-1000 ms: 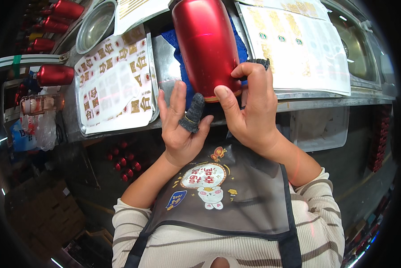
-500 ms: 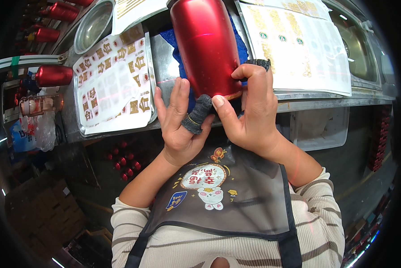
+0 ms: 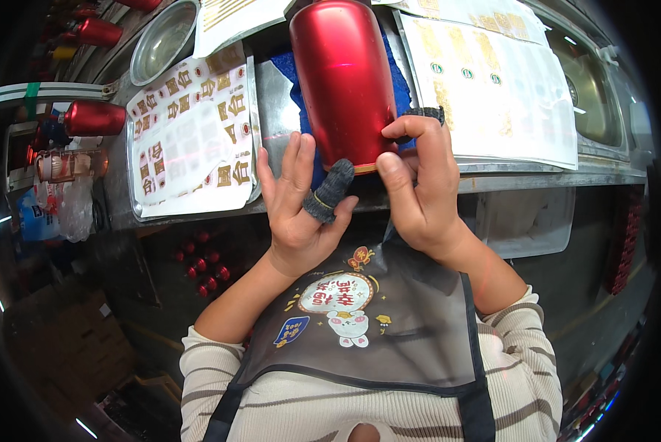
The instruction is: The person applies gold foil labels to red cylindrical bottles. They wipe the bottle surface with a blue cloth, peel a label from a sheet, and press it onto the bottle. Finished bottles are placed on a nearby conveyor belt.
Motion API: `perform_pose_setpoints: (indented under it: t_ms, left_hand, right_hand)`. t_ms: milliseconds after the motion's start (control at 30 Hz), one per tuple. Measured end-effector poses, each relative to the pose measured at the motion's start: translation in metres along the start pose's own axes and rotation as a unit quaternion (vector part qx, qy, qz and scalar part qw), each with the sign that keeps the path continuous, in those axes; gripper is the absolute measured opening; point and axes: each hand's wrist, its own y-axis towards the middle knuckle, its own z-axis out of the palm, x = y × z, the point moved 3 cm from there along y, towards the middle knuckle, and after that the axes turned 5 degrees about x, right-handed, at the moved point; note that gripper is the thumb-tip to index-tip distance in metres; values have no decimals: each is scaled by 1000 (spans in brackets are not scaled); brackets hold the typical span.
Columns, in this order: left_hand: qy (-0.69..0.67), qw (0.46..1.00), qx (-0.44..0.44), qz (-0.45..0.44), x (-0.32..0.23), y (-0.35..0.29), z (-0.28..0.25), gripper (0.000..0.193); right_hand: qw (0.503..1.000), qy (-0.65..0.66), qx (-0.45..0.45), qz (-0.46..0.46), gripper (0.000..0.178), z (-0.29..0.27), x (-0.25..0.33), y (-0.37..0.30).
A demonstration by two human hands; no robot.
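Note:
A shiny red bottle [image 3: 345,81] lies with its base toward me on a blue cloth [image 3: 398,74]. A thin gold line runs along its base edge. My left hand [image 3: 301,199] is left of the base, its fingers apart. Its index finger wears a dark grey knit finger sleeve, and the sleeved tip touches the base edge. My right hand [image 3: 428,184] is bent at the base's right corner, index fingertip against the bottle's side and thumb tip by the base edge. A similar dark sleeve covers another right finger. The bottle's top end is cut off by the frame.
On the left, a tray [image 3: 255,158] carries a sheet of gold-and-red stickers [image 3: 198,125], with a metal bowl [image 3: 165,44] behind. To the right lie gold-printed sheets [image 3: 492,96] beside a sink [image 3: 588,96]. A clear plastic bin [image 3: 526,221] sits below the table edge.
My right thumb has moved right along the base edge, away from the left fingertip. The two hands are slightly farther apart. The whole view has shifted a little.

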Motion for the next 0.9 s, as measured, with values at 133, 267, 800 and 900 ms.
perform_pose_setpoints:
  t_ms: [133, 267, 800, 900]
  left_hand:
    - [2, 1000, 1, -23, 5, -10, 0, 38]
    - [28, 999, 21, 18, -4, -3, -5, 57]
    - [112, 992, 9, 61, -37, 45, 0, 20]
    - [32, 997, -25, 70, -32, 41, 6, 10]
  right_hand:
    - [998, -59, -15, -6, 39, 5, 8, 2]
    - [997, -68, -21, -21, 38, 9, 5, 1]
    - [988, 129, -19, 85, 24, -13, -21, -18]
    - [994, 47, -44, 84, 23, -25, -19, -27]
